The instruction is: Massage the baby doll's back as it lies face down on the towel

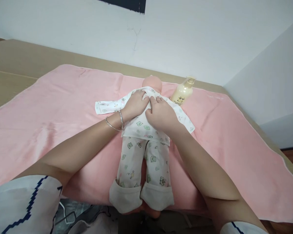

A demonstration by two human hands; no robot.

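A baby doll (151, 82) lies on its back on a pink towel (63, 107), head away from me, feet at the near edge. It wears a white printed shirt (141, 126) and matching trousers (129, 162) with grey cuffs. My left hand (136, 104), with two silver bangles on the wrist, rests on the doll's chest and its fingers pinch the shirt front near the collar. My right hand (161, 114) lies beside it on the chest, fingers curled onto the same shirt edge. The two hands touch at the shirt's middle.
A cream lotion bottle (182, 93) lies on the towel just right of the doll's head. The towel covers a tan wooden table (14, 61) set against white walls. Dark clutter shows below the table's near edge.
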